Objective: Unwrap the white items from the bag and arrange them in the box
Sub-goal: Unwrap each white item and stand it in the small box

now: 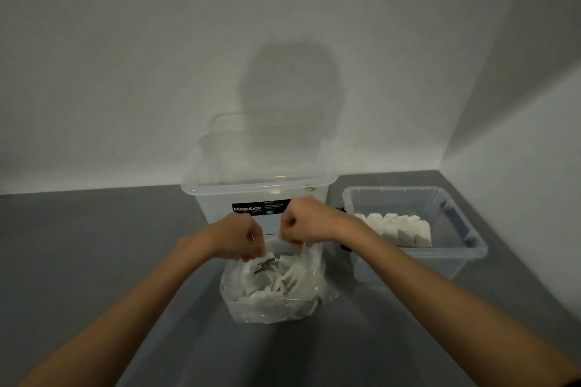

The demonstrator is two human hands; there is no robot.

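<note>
The bag (276, 295) is set before the large tub (217, 204); items (397, 228) are lined up in the box (408, 190), placed to their right.

Both bare forearms reach forward and converge at the centre. The left hand (242, 239) and right hand (303, 223) sit close together, knuckles up, fingers curled downward, each apparently pinching the top edge of the clear plastic bag (273, 298).
</note>
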